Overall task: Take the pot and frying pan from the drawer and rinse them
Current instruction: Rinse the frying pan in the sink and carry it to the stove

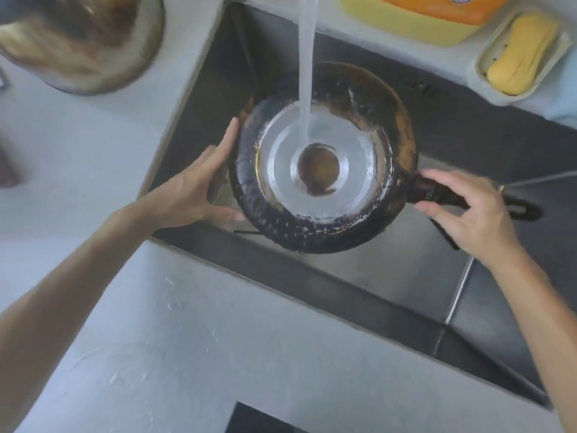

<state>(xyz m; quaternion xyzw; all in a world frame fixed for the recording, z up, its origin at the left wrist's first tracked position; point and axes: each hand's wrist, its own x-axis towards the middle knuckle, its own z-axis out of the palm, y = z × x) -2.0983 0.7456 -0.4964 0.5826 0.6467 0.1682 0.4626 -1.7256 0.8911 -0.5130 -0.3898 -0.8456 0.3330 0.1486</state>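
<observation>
We grip the frying pan [321, 157] handle with our right hand [468, 210]; our left hand [199, 189], fingers straight, steadies its rim under running water [306, 73].

Domestic kitchen, as we read it: a dark steel sink [390, 285] set into a pale grey counter [187, 354], tap water [305, 73] running into it. At the sink's far edge we note a yellow soap bar [524, 51] in its dish [487, 67] and an orange-labelled yellow detergent bottle [415, 20].
</observation>
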